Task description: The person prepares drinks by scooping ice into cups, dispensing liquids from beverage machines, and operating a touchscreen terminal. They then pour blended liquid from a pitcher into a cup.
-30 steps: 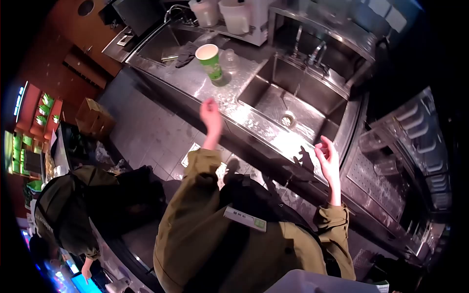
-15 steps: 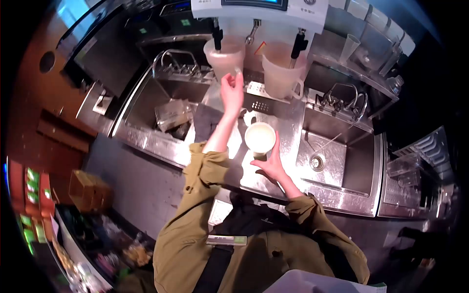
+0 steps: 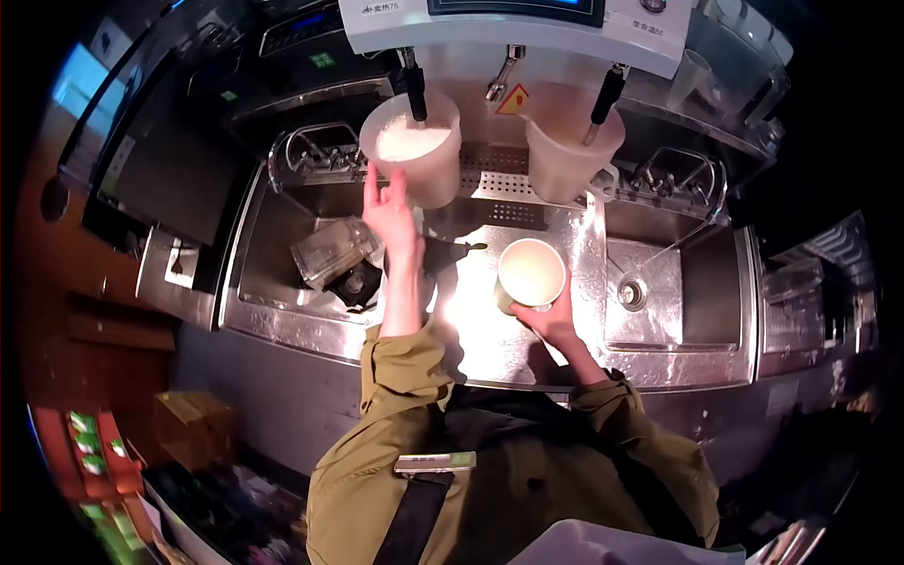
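My right hand (image 3: 554, 318) is wrapped round the lower side of a paper cup (image 3: 532, 271), which stands upright over the steel counter and holds a pale liquid. My left hand (image 3: 388, 209) is at the near left side of a translucent plastic pitcher (image 3: 433, 174), with two fingers stretched up and apart against or just before its wall. I cannot tell whether a pitcher handle lies beneath that hand. White froth or powder shows inside this pitcher, under a black-handled tap (image 3: 414, 94). A second pitcher (image 3: 563, 169) stands to the right, its handle turned towards the lower right.
A white dispenser (image 3: 513, 36) with several taps hangs over the pitchers. The left sink (image 3: 273, 268) holds a clear container (image 3: 330, 252) and a dark part. To the right is another sink (image 3: 664, 311) with a drain. Faucets (image 3: 673, 179) rise behind the sinks.
My left hand has moved left and down to the pitcher's near left side, its fingers now stretched out. My right hand has closed on the paper cup. The camera view has shifted.
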Tool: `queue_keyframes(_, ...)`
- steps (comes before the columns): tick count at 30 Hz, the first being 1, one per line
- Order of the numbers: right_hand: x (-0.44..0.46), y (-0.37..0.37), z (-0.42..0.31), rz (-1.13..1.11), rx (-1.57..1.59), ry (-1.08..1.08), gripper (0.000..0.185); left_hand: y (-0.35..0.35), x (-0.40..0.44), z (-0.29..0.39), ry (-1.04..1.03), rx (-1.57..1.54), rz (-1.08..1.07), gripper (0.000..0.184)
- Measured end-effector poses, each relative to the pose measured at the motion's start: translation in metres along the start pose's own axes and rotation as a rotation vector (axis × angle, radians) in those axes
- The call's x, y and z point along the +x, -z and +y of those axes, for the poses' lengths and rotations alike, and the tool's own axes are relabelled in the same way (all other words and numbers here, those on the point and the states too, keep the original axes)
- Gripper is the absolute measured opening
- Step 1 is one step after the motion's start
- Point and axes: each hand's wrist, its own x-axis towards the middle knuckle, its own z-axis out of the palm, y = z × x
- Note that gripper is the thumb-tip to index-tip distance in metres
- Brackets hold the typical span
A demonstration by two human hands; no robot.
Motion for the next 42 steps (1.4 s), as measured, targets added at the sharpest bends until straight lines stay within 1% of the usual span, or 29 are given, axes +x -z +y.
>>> queue_keyframes(1,0.005,-0.006,-0.01,0.039,-0.01,-0.024,0.092,0.007,0.004,0.01,0.06,0.016,-0.014,0.059)
queue_keyframes(3,0.015,-0.019,-0.016,0.094,-0.006,-0.051,0.09,0.034,0.026,0.011,0.104,0.012,-0.125,0.057)
queue_keyframes(5,0.02,-0.033,-0.02,0.092,-0.026,-0.133,0.082,0.055,0.042,0.02,0.185,0.018,-0.207,0.054)
queue_keyframes(6,0.023,-0.039,-0.023,0.074,0.061,-0.133,0.082,0.066,0.055,0.02,0.206,0.008,-0.264,0.054)
queue_keyframes(7,0.025,-0.048,-0.035,0.114,0.003,-0.059,0.081,0.071,0.069,0.021,0.226,-0.009,-0.323,0.053)
queue_keyframes(8,0.026,-0.054,-0.036,0.134,-0.069,-0.028,0.082,0.078,0.079,0.023,0.219,-0.008,-0.371,0.053)
queue_keyframes(9,0.027,-0.062,-0.04,0.153,-0.117,-0.049,0.084,0.088,0.091,0.024,0.229,-0.019,-0.496,0.052)
queue_keyframes(10,0.028,-0.07,-0.046,0.171,-0.166,-0.071,0.086,0.093,0.099,0.029,0.267,-0.037,-0.529,0.051)
queue_keyframes(11,0.029,-0.077,-0.045,0.187,-0.185,-0.035,0.09,0.096,0.108,0.035,0.298,-0.058,-0.562,0.05)
queue_keyframes(13,0.035,-0.092,-0.039,0.229,-0.142,0.033,0.093,0.103,0.123,0.038,0.384,-0.064,-0.617,0.048)
queue_keyframes(15,0.038,-0.105,-0.042,0.239,-0.19,-0.004,0.093,0.109,0.132,0.039,0.44,-0.074,-0.659,0.047)
queue_keyframes(16,0.041,-0.109,-0.043,0.242,-0.213,-0.017,0.093,0.111,0.136,0.041,0.501,0.009,-0.672,0.047)
queue_keyframes(17,0.044,-0.113,-0.042,0.248,-0.225,-0.013,0.093,0.116,0.138,0.039,0.525,-0.009,-0.709,0.047)
queue_keyframes(19,0.049,-0.121,-0.039,0.266,-0.244,-0.009,0.093,0.129,0.145,0.022,0.547,0.072,-0.72,0.048)
queue_keyframes(22,0.055,-0.129,-0.035,0.314,-0.278,-0.008,0.093,0.141,0.142,0.014,0.548,0.067,-0.771,0.05)
queue_keyframes(26,0.061,-0.133,-0.032,0.313,-0.371,-0.019,0.095,0.166,0.145,-0.008,0.564,0.078,-0.826,0.051)
queue_keyframes(29,0.063,-0.134,-0.026,0.305,-0.38,0.009,0.096,0.18,0.144,-0.023,0.567,0.025,-0.832,0.052)
queue_keyframes(32,0.062,-0.135,-0.024,0.309,-0.375,0.016,0.094,0.189,0.138,-0.02,0.554,0.066,-0.801,0.053)
queue_keyframes(35,0.058,-0.135,-0.026,0.302,-0.348,0.008,0.092,0.201,0.135,-0.017,0.57,0.088,-0.823,0.053)
queue_keyframes(39,0.055,-0.13,-0.027,0.269,-0.346,0.072,0.088,0.21,0.125,-0.011,0.525,0.146,-0.789,0.052)
queue_keyframes(42,0.05,-0.128,-0.036,0.257,-0.307,0.057,0.087,0.216,0.11,0.003,0.473,0.171,-0.733,0.053)
